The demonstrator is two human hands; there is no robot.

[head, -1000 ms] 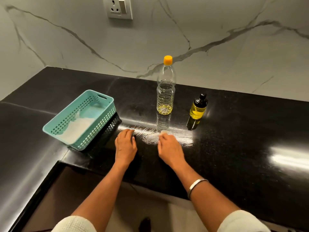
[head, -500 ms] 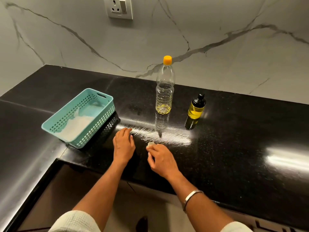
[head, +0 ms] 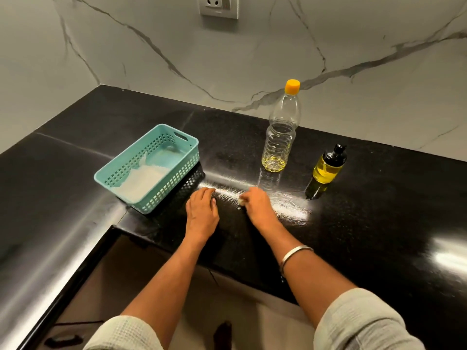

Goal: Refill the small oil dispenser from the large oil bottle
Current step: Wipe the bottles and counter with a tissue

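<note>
We have a single view, from a wide-angle camera worn on the person's head. We look forward and steeply down onto a black countertop [head: 366, 223], close enough that both forearms reach in from the bottom edge. Beyond the countertop's far edge, a marble wall [head: 151, 46] fills the top of the frame. The countertop's near edge runs below centre, with floor visible beneath it. Straight lines bow near the borders.

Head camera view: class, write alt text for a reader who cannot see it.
Two bare hands rest on a black countertop: the left hand lies flat and the right hand pinches a small white scrap. Behind stand a nearly empty large oil bottle, a small oil dispenser and a teal basket.
</note>
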